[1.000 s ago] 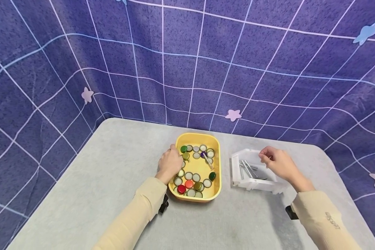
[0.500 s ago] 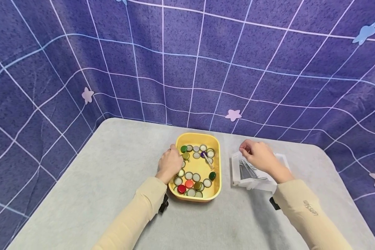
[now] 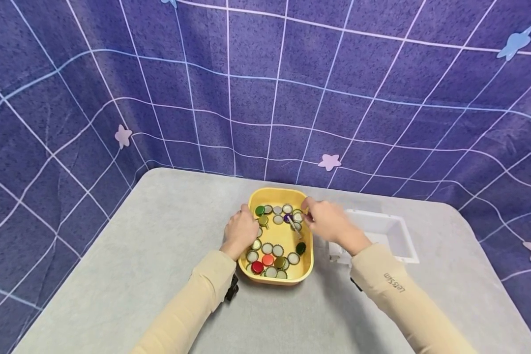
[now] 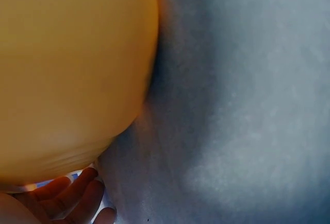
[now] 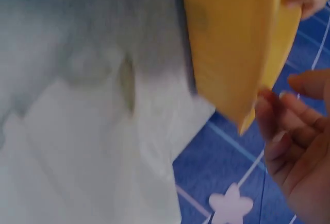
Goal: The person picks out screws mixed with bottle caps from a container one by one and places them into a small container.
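Observation:
My left hand (image 3: 241, 231) grips the left rim of a yellow tub (image 3: 278, 281) holding several bottle caps. In the left wrist view, the fingers (image 4: 85, 195) lie against the tub's outer wall. My right hand (image 3: 329, 221) is over the tub's right rim, its fingertips near the caps by the far right corner. In the right wrist view, the thumb (image 5: 309, 83) and fingers are bent and apart, with nothing visible between them. A metal bolt (image 3: 295, 228) rests among the caps, its upper end at a purple cap (image 3: 287, 218). Red cap (image 3: 257, 267) and green cap (image 3: 259, 210) lie in opposite corners.
A white plastic bin (image 3: 407, 241) stands right of the tub, partly behind my right forearm, which hides its left part. Both containers are on a grey table (image 3: 177, 216). Blue curtains (image 3: 265, 98) with a grid and stars hang behind and at the sides.
My right hand has moved left from above the white bin to the tub's right rim. The metal bolts in the bin are now hidden. My left hand stays on the tub.

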`<state>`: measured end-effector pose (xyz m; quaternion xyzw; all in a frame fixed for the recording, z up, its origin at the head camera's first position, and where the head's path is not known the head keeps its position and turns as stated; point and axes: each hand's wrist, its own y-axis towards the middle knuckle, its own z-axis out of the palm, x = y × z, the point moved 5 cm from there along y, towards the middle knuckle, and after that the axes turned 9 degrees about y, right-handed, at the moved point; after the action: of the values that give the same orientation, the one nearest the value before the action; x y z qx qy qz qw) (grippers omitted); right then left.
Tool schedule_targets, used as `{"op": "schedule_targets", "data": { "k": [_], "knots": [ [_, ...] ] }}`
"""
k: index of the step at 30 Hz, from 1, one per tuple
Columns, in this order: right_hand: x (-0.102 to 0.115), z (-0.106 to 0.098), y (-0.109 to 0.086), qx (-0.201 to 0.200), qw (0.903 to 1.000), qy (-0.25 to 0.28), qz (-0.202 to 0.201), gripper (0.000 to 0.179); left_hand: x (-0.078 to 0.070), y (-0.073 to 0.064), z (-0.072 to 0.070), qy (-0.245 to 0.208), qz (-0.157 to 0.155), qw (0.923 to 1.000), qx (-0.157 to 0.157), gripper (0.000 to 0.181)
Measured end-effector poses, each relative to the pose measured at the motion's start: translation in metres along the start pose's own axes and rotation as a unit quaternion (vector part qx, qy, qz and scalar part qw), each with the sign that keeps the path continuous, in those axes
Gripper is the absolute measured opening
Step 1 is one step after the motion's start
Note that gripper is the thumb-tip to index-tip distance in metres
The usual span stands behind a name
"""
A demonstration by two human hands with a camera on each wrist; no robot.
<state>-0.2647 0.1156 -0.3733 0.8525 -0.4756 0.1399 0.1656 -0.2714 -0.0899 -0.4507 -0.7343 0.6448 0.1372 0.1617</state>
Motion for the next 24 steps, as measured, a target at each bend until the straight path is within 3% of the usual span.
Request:
{"op": "schedule_targets", "data": {
  "k": [6, 13, 19, 24],
  "knots": [
    [0.014, 0.024, 0.007, -0.02, 0.9974, -0.059, 0.035, 0.017, 0.001, 0.0, -0.001, 0.003, 0.0, 1.0, 0.0, 0.031],
    [0.021, 0.049, 0.01, -0.031, 0.9764, -0.213, 0.017, 0.018, 0.002, 0.0, 0.0, 0.002, -0.003, 1.0, 0.003, 0.032],
    [0.021, 0.06, 0.009, -0.027, 0.97, -0.241, 0.012, 0.02, 0.002, 0.001, 0.002, 0.003, -0.001, 1.0, 0.001, 0.033],
    [0.017, 0.07, 0.009, 0.013, 0.9634, -0.265, 0.036, 0.029, 0.001, 0.001, 0.002, 0.002, 0.0, 1.0, -0.002, 0.031]
  ]
}}
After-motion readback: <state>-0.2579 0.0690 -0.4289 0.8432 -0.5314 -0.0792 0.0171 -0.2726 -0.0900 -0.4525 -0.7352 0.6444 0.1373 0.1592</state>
